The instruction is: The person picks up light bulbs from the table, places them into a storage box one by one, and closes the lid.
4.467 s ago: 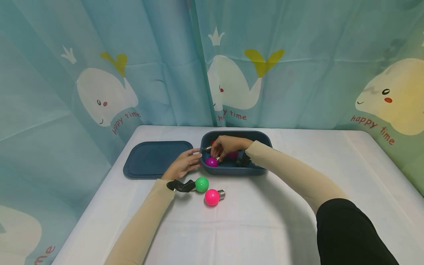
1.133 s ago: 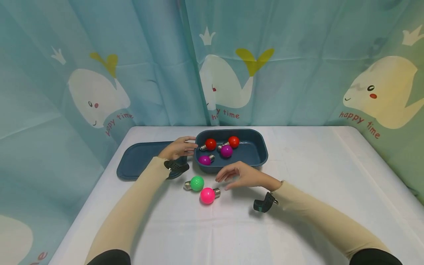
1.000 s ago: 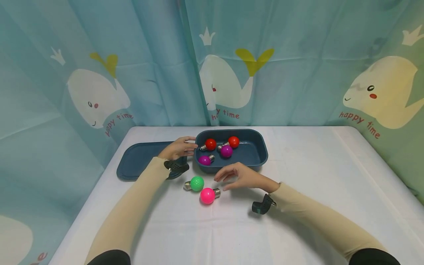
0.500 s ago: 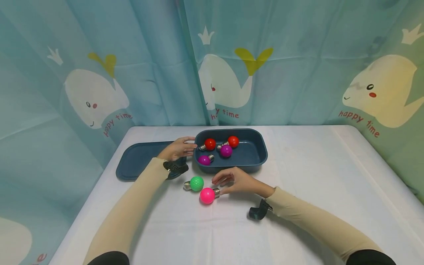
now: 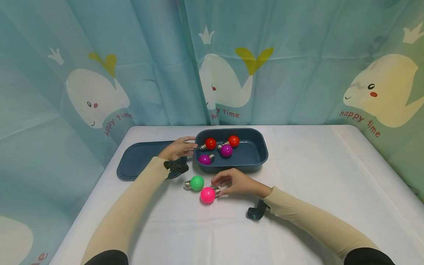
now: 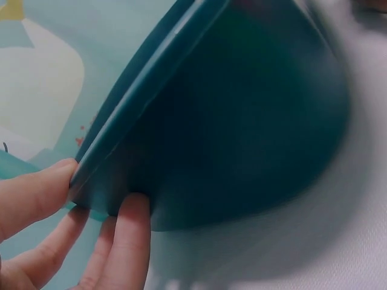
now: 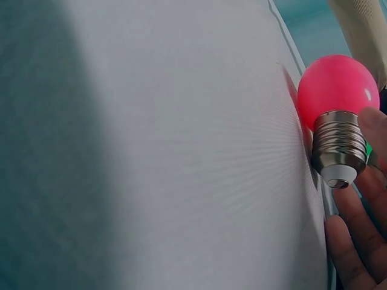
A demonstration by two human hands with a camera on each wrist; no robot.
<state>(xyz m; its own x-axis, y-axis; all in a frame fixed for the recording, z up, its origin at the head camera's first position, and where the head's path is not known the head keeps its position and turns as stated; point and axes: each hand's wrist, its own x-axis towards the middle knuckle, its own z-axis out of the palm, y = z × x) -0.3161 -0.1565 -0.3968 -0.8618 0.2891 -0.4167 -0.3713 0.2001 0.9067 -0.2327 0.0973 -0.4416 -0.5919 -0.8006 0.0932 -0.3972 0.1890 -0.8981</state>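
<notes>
My left hand (image 5: 179,149) rests its fingertips against the left end of a dark blue box (image 5: 255,167). In the left wrist view, the fingers (image 6: 133,241) lie fairly straight on the box wall (image 6: 242,139), with the thumb at its rim. A pink light bulb (image 5: 207,195) lies on the table, its metal screw base pointing right. Around that base my right hand (image 5: 236,182) is loosely curved, thumb at the metal and the other fingers spread apart. The right wrist view shows the pink bulb (image 7: 338,90) with the thumb beside its base. A green bulb (image 5: 197,183) lies just behind it.
Inside the box are two red bulbs (image 5: 210,143) and two purple bulbs (image 5: 226,150). A dark blue lid (image 5: 132,162) lies flat left of the box, partly under my left forearm. Whale-print curtains (image 5: 159,73) hang behind the white table (image 5: 314,165).
My right hand has come out of the box, leaving a purple bulb inside, and moved down and left to the pink bulb's base. My left hand stays at the box's end.
</notes>
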